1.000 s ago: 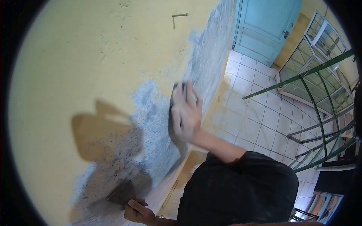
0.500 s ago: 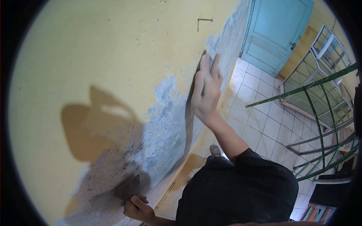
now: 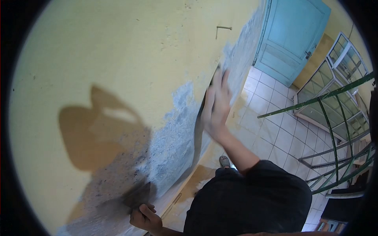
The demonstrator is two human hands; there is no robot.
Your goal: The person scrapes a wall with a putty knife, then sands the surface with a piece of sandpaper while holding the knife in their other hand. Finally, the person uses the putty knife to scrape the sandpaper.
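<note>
A putty knife with a wide, dark triangular blade is in my left hand, its fingers curled around the handle low by the wall. The blade overlaps the rough, stripped grey-blue patch of the yellow wall. Higher up, my right hand, smeared with motion and whitish with dust, lies along the wall near the patch's upper edge. Its fingers press a dark flat piece against the surface; only a thin edge of it shows, so I cannot tell its kind.
A bent nail sticks out of the wall above my right hand. Beyond are a light-blue door, white floor tiles and a glass display case. A green metal frame stands at the right. My sandalled foot is below.
My right hand sits slightly lower in view, still against the wall with the dark piece. The view has shifted a little; my left hand keeps its hold on the putty knife.
</note>
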